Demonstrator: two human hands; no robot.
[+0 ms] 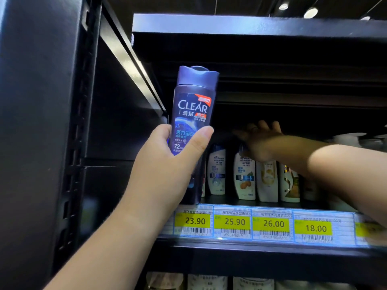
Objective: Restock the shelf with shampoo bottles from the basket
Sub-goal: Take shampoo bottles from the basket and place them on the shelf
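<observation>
Bottle: CLEAR shampoo bottle (192, 109) upright, cap up, just in front of the shelf's (261, 251) left end.
Left hand (167, 162): grips its lower half.
Right hand (261, 139): fingers spread, empty, above the Head & Shoulders bottles (245, 178).

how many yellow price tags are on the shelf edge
5, left to right: 23.90, 25.90, 26.00, 18.00, then a blurred one at the frame's right edge; more may be hidden.

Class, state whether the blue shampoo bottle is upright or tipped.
Upright, slightly tilted: the bottle has its cap on top, gripped by the left hand.
</observation>
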